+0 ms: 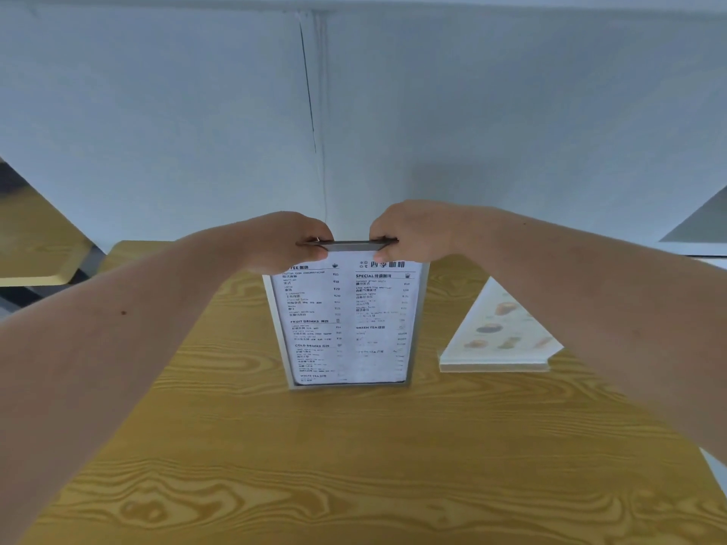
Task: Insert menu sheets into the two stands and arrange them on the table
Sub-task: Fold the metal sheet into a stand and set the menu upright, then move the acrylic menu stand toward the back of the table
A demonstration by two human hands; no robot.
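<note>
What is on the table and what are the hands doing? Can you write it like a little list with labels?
table: wooden table, yellow-brown grain
middle stand: upright menu stand holding a printed drinks menu that faces the camera
left hand: left hand pinching the stand's top edge
right hand: right hand pinching the same top edge
second stand: second stand at the right, with food pictures, seen at an angle
behind: pale wall

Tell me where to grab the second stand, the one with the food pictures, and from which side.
Take the second stand by its top edge, coming from above, one hand near each end, as both hands now pinch the drinks menu stand. It stands upright on its base at the right of the table, edge-on and narrowing upward, so the top edge looks easiest to pinch, probably.
</note>
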